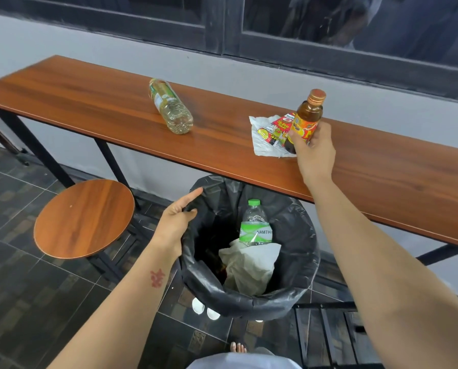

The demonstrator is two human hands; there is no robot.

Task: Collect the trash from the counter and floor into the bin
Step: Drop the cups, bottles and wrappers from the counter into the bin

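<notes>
My right hand (315, 153) grips a small brown glass bottle (306, 117) with a gold cap, held just above the wooden counter (89, 94). Beneath it lies a snack wrapper (271, 134), red and white on clear plastic. A clear plastic bottle (170, 106) with pale liquid lies on its side mid-counter. My left hand (176, 222) holds the rim of the black-lined bin (297, 283), which stands below the counter's front edge. Inside the bin are a green-capped water bottle (255, 225) and crumpled white paper (249, 265).
A round wooden stool (84, 217) stands left of the bin. A dark slatted metal frame (336, 336) sits at the lower right. Small white scraps (198, 306) lie on the dark tiled floor by the bin's base. My foot (238, 347) shows below.
</notes>
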